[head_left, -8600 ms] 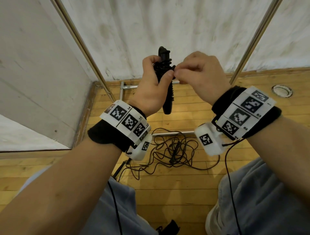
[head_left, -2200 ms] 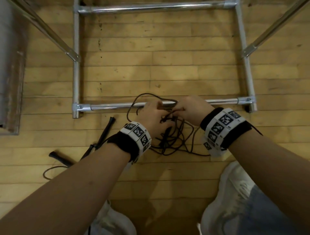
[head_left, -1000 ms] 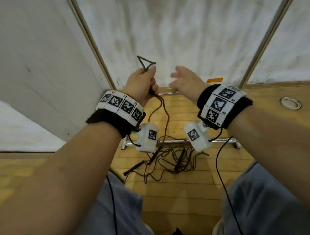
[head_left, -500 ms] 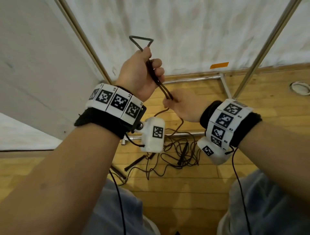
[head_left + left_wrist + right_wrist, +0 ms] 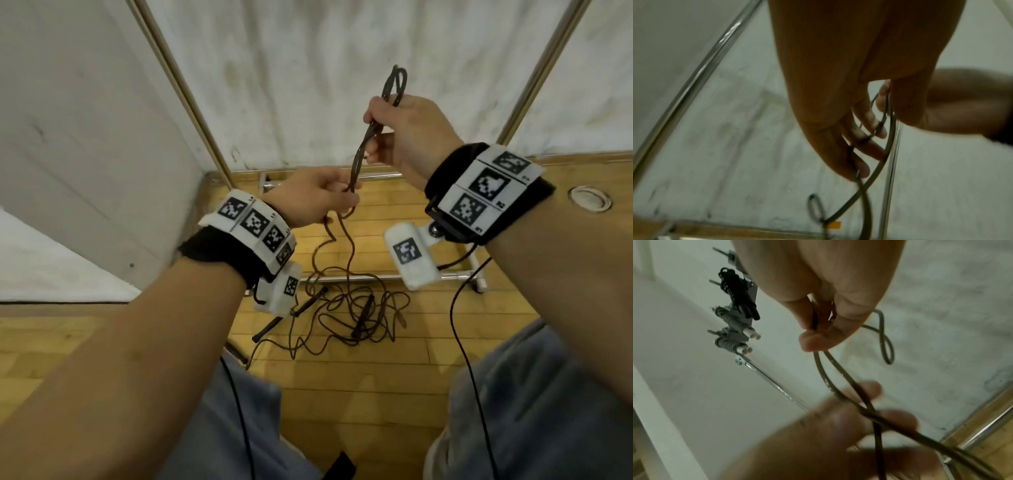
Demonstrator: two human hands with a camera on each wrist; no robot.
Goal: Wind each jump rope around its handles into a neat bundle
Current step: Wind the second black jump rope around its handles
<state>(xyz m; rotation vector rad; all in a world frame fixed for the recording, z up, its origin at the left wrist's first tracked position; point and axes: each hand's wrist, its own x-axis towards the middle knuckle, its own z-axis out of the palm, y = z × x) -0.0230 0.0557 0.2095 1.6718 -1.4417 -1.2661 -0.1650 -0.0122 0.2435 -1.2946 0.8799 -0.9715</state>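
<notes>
Here the right hand (image 5: 407, 133) is raised in front of the white wall, its thumb and fingers pinching a doubled length of thin dark brown jump rope cord (image 5: 359, 157), whose folded loop end sticks up above the knuckles. Lower and to the left, the left hand (image 5: 308, 198) has its fingers curled round the same two strands, which run taut between the hands; the left wrist view shows the cord threaded between the left fingers (image 5: 865, 142). From the left hand the cord drops in loose waves to a tangled heap of cord (image 5: 356, 315) on the wooden plank floor (image 5: 342, 394), where slim black handles (image 5: 363, 315) lie among the coils, just in front of a silver metal floor rail (image 5: 370, 277). Slanted metal poles (image 5: 178, 92) rise on either side of the hands, leaving open room between them. Both wrists carry black bands with white square-patterned marker tags (image 5: 486, 192); no readable writing shows on them. In the right wrist view, a wound black rope bundle (image 5: 737, 293) and two grey-and-white bundles (image 5: 733, 334) hang on pegs of a rack up the wall. A round metal floor fitting (image 5: 589, 198) sits far right, well apart from the heap.
</notes>
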